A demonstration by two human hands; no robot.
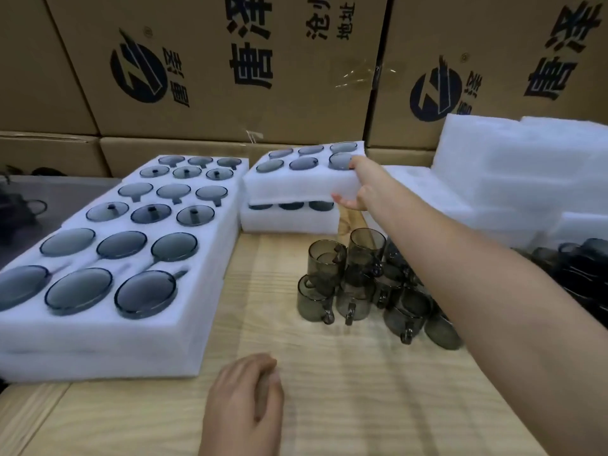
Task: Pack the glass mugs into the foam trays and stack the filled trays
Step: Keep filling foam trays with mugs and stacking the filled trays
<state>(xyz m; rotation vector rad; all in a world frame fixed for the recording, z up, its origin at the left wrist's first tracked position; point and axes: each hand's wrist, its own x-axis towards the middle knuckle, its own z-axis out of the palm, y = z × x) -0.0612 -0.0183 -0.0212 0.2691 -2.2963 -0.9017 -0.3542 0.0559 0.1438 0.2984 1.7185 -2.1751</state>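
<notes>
The person's right hand [357, 185] reaches to the upper middle of the frame and clamps the right end of a filled foam tray [302, 174], thumb on top by a mug rim, fingers curled under its lower edge. That tray sits tilted over a second filled tray [289, 218], whose dark mug rims show in the gap between them. The left hand [245, 406] rests on the wooden table [329, 390] at the bottom centre, fingers loosely curled together, holding nothing.

A cluster of loose smoky glass mugs [355, 278] stands right of centre, partly hidden behind the outstretched right forearm. On the left lies a long row of filled trays [112, 245], stacked on another foam layer, their near corner cut off by the frame edge. Empty white foam pieces [519, 166] pile up at the upper right. Dark glassware [579, 268] at the far right edge is blurred and hard to make out. Printed cardboard boxes [230, 60] wall off the background. Dark objects at the left edge are unclear.
</notes>
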